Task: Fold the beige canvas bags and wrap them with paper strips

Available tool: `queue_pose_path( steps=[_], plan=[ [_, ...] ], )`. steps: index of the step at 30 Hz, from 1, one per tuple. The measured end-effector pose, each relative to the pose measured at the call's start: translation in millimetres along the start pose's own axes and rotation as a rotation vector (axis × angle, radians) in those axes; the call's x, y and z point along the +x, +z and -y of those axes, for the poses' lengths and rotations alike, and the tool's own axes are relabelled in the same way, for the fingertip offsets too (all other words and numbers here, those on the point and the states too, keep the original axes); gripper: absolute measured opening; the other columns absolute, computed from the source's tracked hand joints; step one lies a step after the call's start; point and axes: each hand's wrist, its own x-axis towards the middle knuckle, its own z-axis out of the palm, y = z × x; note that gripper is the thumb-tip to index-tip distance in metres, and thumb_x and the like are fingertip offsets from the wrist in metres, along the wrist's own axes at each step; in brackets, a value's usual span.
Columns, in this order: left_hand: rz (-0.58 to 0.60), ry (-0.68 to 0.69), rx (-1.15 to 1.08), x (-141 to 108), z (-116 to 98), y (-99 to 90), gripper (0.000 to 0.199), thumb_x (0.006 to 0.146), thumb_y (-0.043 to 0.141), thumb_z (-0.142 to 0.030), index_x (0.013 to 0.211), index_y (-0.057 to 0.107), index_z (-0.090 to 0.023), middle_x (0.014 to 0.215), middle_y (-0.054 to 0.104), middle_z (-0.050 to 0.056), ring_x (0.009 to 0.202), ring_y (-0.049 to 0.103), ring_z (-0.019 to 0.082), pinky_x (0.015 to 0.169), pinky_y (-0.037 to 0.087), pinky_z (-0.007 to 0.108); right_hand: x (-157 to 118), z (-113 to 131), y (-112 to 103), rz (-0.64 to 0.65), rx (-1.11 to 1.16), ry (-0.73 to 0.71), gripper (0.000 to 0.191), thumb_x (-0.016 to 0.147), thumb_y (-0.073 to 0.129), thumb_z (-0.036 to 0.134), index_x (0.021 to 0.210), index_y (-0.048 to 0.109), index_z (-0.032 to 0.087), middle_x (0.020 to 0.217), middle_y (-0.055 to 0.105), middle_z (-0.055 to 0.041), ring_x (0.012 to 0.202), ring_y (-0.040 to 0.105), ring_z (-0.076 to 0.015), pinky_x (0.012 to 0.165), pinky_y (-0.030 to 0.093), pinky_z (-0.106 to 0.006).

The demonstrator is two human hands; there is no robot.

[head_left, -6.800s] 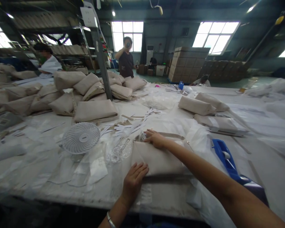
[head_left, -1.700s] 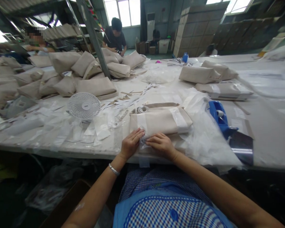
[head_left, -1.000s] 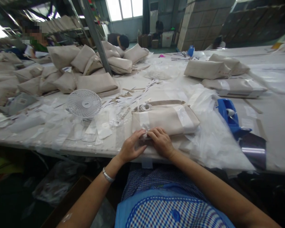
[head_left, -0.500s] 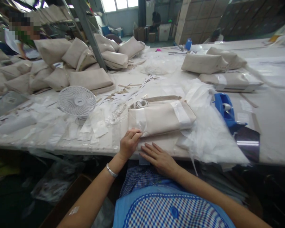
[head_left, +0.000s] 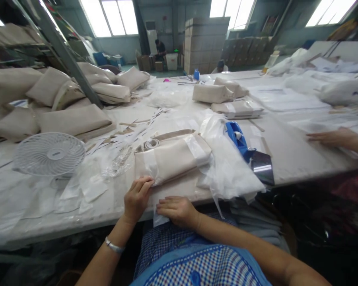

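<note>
A beige bag (head_left: 173, 161) lies on the table in front of me, with white strips around both ends and a rolled strap (head_left: 152, 143) at its back left. My left hand (head_left: 139, 195) has its fingers closed on the bag's near left corner. My right hand (head_left: 179, 210) lies flat at the table edge, its fingers stretched out and apart from the bag. Under those fingers a small white sheet (head_left: 160, 219) hangs over the edge; whether it is paper or plastic I cannot tell.
Thin white plastic bags (head_left: 226, 167) and a blue tape dispenser (head_left: 237, 137) are at the right. A white fan (head_left: 52, 153) stands left, before piled beige bags (head_left: 74, 121). Another person's hand (head_left: 334, 137) rests on the table at far right. A metal post (head_left: 74, 67) rises behind the pile.
The view has swung to the right, bringing another person's hand into sight. My left hand stays at the bag's corner; my right hand's fingers now lie closer together at the edge.
</note>
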Motion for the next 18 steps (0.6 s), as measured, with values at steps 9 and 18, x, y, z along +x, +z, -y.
queue_pose_path(
  steps=[9, 18],
  plan=[
    [0.043, -0.048, 0.044, -2, -10, 0.5, 0.019, 0.092, 0.057, -0.013, 0.104, 0.066, -0.024, 0.106, 0.071, 0.004, 0.104, 0.063, 0.019, 0.101, 0.053, 0.035, 44, -9, -44, -0.097, 0.065, -0.1, 0.028, 0.096, 0.05, 0.013, 0.114, 0.07, 0.02, 0.109, 0.077, -0.0051, 0.1, 0.073, -0.0173, 0.095, 0.058, -0.035],
    [0.018, -0.062, 0.016, 3, -12, -1.7, 0.022, 0.092, 0.054, -0.011, 0.105, 0.065, -0.025, 0.105, 0.072, 0.001, 0.1, 0.064, 0.016, 0.103, 0.053, 0.033, 32, 2, -44, -0.076, 0.135, -0.113, 0.03, 0.097, 0.046, 0.011, 0.115, 0.067, 0.02, 0.104, 0.078, -0.0054, 0.095, 0.075, -0.0179, 0.088, 0.062, -0.032]
  ],
)
